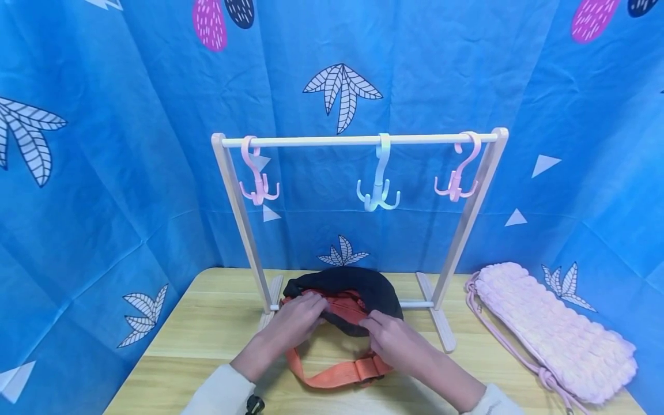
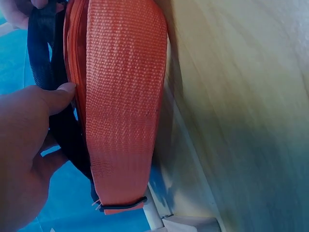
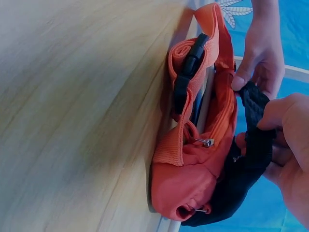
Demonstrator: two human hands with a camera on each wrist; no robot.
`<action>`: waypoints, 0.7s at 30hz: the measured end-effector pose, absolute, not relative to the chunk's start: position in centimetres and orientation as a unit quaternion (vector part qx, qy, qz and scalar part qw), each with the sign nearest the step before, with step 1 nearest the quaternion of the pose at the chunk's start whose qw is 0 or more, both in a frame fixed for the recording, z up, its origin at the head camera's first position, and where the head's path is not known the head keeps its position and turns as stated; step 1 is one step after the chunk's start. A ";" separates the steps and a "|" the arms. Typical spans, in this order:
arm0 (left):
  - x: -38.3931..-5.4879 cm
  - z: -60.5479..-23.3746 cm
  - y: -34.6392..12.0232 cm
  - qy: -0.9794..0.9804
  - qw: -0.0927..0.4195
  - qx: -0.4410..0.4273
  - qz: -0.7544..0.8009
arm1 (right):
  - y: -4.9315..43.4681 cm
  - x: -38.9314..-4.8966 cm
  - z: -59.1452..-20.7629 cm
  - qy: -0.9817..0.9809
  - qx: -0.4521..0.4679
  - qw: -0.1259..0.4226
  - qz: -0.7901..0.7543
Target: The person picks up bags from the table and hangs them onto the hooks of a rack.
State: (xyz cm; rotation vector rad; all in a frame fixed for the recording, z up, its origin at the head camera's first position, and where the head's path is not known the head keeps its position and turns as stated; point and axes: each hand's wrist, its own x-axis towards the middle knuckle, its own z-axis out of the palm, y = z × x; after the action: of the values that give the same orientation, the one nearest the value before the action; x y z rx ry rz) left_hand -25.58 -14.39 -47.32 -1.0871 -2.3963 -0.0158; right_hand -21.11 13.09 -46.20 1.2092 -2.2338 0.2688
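An orange waist bag (image 3: pixel 186 186) with a zip and a webbing strap (image 1: pixel 332 374) stands on the table under the rack. Black fabric (image 1: pixel 363 282) with a narrow band lies against it on the upper side; whether the two are joined, I cannot tell. Reddish cloth (image 1: pixel 344 305) shows inside the black edge. My left hand (image 1: pixel 298 317) pinches the black band at its left part, thumb close to the bag's zip (image 2: pixel 75 48). With thumb and fingers my right hand (image 1: pixel 391 337) grips the band's right part. Some fingertips are hidden behind the fabric.
A wooden rack (image 1: pixel 311 141) stands over the bag, with pink hooks (image 1: pixel 257 184) (image 1: pixel 456 181) near both ends and a light blue hook (image 1: pixel 378 184) mid-bar. At the right lies a fluffy pink bag (image 1: pixel 555 328) with a cord strap. Blue patterned cloth (image 1: pixel 332 230) surrounds the wooden table (image 1: pixel 207 334).
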 end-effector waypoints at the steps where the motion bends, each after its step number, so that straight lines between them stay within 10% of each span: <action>1: -25.6 -47.3 -14.4 -0.881 0.253 -0.400 -0.005 | 13.1 -21.1 -46.1 -0.840 0.450 0.286 0.103; 21: -25.8 -46.2 -14.5 -0.868 0.268 -0.418 -0.020 | 13.6 -21.6 -45.3 -0.852 0.432 0.263 0.134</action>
State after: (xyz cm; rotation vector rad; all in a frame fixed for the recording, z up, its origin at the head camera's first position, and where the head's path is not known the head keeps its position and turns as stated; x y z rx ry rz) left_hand -25.77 -14.54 -46.21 -1.1282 -2.3411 -0.0539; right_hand -21.63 13.63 -45.25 1.1699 -2.3053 0.3617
